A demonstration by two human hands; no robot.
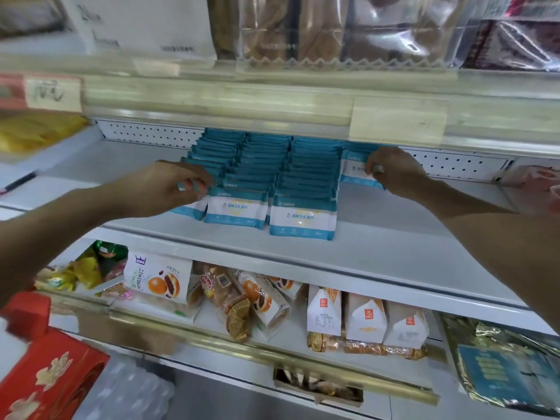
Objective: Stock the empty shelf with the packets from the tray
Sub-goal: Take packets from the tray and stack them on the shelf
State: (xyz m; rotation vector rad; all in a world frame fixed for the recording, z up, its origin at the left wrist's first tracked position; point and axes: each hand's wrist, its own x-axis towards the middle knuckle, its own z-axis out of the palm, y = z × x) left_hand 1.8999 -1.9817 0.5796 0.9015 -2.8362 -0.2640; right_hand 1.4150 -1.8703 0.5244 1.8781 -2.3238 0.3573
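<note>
At the far left, a red box [45,377] sits low in the view, and yellow bags [33,131] lie on a neighbouring shelf higher up. The left hand [163,189] reaches in over the white shelf [409,241], its fingers curled over the front of the left row [194,210] of blue-and-white packets. Teal packet edges show between the fingertips, so it pinches the tops there. Only the bottom corner of that row's front packet shows below the palm. Just right of this hand stands the middle row [236,212], and touching that is the third row [303,219]. Both are packed upright one behind another, running back to the perforated back panel [151,133], with their printed faces forward. To the right of the third row and set further back is the right-end packet [353,171], standing with a few more behind it. The right hand [394,174] grips it by its right edge, fingers wrapped round the front and thumb side hidden. The two hands are well apart, with the middle and third rows between them. The shelf surface right of the right hand is bare white. On the shelf below lie pastry bags [160,280] to the left and white triangular packs [363,319] to the right. Clear bags [303,28] hang above.
</note>
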